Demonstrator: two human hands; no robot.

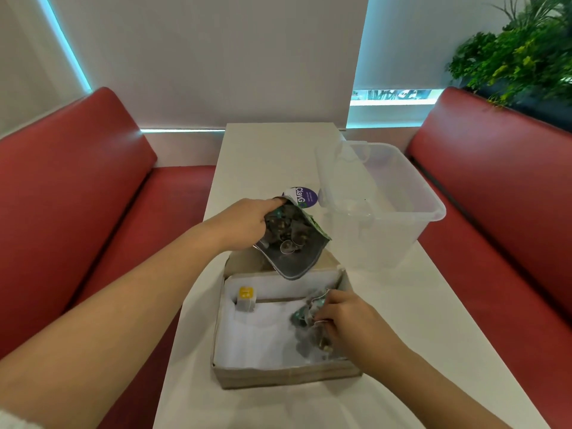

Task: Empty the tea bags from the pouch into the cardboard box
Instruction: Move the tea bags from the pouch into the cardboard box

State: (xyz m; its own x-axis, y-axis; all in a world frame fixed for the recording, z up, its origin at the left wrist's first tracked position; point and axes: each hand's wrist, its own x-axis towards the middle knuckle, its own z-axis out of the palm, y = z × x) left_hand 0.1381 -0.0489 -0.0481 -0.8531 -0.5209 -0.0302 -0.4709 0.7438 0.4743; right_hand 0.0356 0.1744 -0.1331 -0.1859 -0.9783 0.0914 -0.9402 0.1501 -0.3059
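My left hand (244,226) grips the silver pouch (294,243) by its upper edge and holds it tilted above the far end of the cardboard box (278,377). Its open mouth faces me, and several tea bags show inside. My right hand (343,317) is inside the box at its right side, fingers closed on a cluster of tea bags (306,320) with teal tags. The box is lined with white paper. One tea bag with a yellow tag (246,298) stands at the box's left side.
A clear plastic tub (411,218) with its lid leaning inside stands on the white table (418,335) behind and right of the box. A round purple sticker (306,196) lies behind the pouch. Red bench seats (77,187) flank the table. Plants are at the top right.
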